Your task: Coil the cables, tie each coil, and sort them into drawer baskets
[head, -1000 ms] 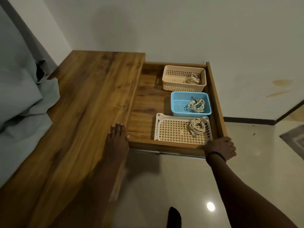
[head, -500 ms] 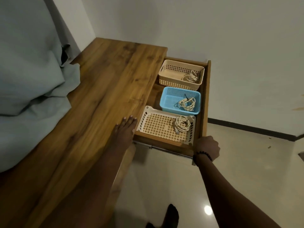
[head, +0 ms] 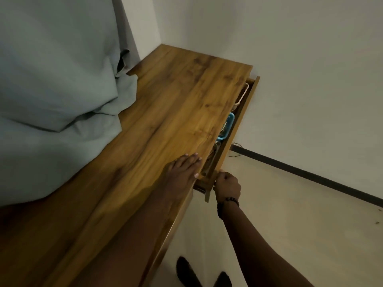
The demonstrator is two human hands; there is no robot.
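Observation:
The wooden drawer [head: 238, 125] stands only a narrow gap out from under the desk top [head: 165, 121]. Through the gap I see slivers of the beige basket [head: 243, 95] at the far end, the blue basket [head: 227, 127] in the middle and the rim of the white basket [head: 218, 144] nearest me. The coiled cables are almost wholly hidden. My left hand [head: 182, 172] rests flat on the desk top at its front edge, fingers straight. My right hand [head: 227, 186] grips the near corner of the drawer front, fingers curled on it.
A pale grey-green curtain [head: 51, 90] spills onto the left side of the desk. A white wall runs along the right with a dark skirting [head: 310, 175] and a tiled floor [head: 300, 224] below. My dark shoes [head: 186, 270] show at the bottom.
The drawer has slid from wide open to nearly closed, with my right hand moving in with its front. The baskets and coils have gone mostly out of sight. My view has swung left.

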